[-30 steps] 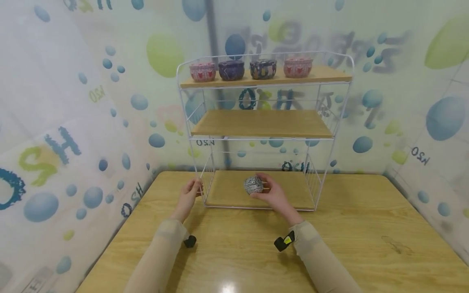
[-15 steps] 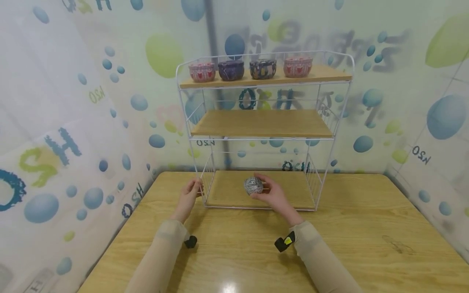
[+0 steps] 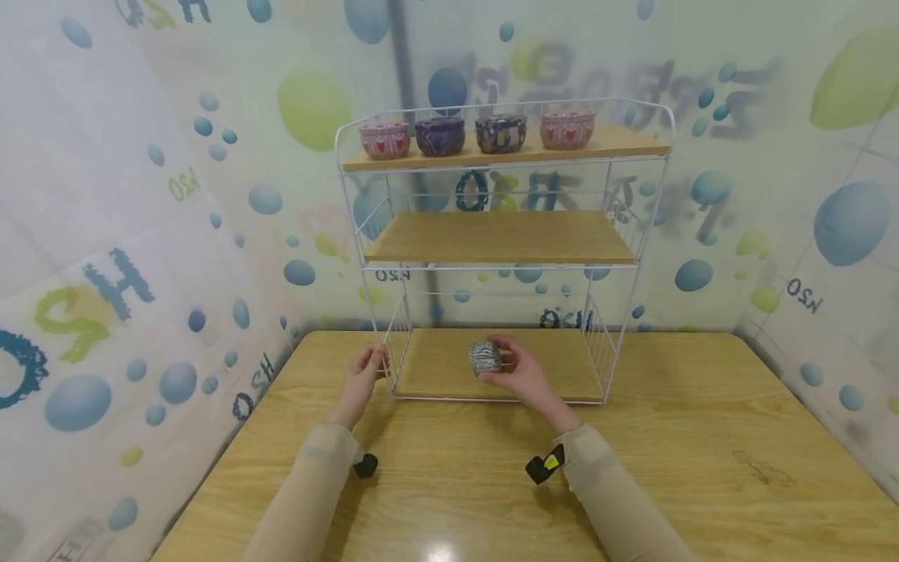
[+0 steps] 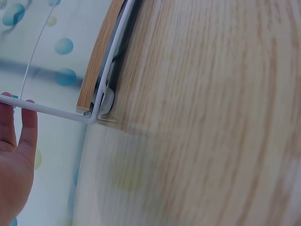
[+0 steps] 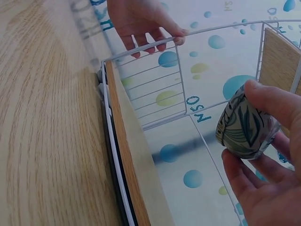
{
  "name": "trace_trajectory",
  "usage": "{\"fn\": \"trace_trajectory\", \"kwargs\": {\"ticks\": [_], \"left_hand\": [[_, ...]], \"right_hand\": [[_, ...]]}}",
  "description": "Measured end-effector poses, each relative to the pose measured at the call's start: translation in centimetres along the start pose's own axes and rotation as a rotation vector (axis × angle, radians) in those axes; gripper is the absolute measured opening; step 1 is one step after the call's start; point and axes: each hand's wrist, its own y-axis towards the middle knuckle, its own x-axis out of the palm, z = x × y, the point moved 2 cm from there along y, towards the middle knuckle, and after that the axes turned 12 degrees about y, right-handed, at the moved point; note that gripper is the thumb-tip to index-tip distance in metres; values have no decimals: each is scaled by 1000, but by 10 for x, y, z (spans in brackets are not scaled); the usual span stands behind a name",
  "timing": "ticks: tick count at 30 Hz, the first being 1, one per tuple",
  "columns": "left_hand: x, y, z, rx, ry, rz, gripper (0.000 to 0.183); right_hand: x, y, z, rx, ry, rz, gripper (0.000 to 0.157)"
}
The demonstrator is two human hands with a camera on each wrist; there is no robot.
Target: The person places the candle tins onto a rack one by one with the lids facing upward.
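My right hand (image 3: 523,375) holds a small round tin (image 3: 485,357) with a black-and-white leaf pattern, above the rack's bottom shelf (image 3: 435,375). In the right wrist view, thumb and fingers pinch the tin (image 5: 247,127) from opposite sides, and it hangs apart from the bottom shelf. My left hand (image 3: 360,378) grips the left front post of the white wire rack (image 3: 374,312) low down. Its fingertips (image 5: 162,46) curl over the wire in the right wrist view. The left wrist view shows part of that hand (image 4: 16,155) at the post, beside the rack's bottom corner.
On the rack's top shelf (image 3: 632,144) stands a row of several round tins, pink (image 3: 385,140), purple (image 3: 440,137), dark multicoloured (image 3: 501,134) and pink again (image 3: 567,130). Below is the bare wooden middle shelf (image 3: 499,236). The rack stands on a wooden table (image 3: 702,453) against patterned walls.
The tin has turned a little in my right hand, so more of its side faces the head camera. My left hand stays on the post.
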Motion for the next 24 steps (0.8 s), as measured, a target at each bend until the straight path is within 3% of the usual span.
{"fn": "trace_trajectory", "kwargs": {"ticks": [5,10,16,24], "left_hand": [[0,-4,8,-2,4,5,34],[0,0,-1,-8,-10,-4,34],[0,7,-20,-21,-8,12,35],[1,7,-20,25,8,36,42]], "right_hand": [[-4,7,23,-6,3,20,66],[-5,8,27,-10,22,29,66],[-4,8,26,10,87,28,68],[-3,4,9,48,149,13,71]]}}
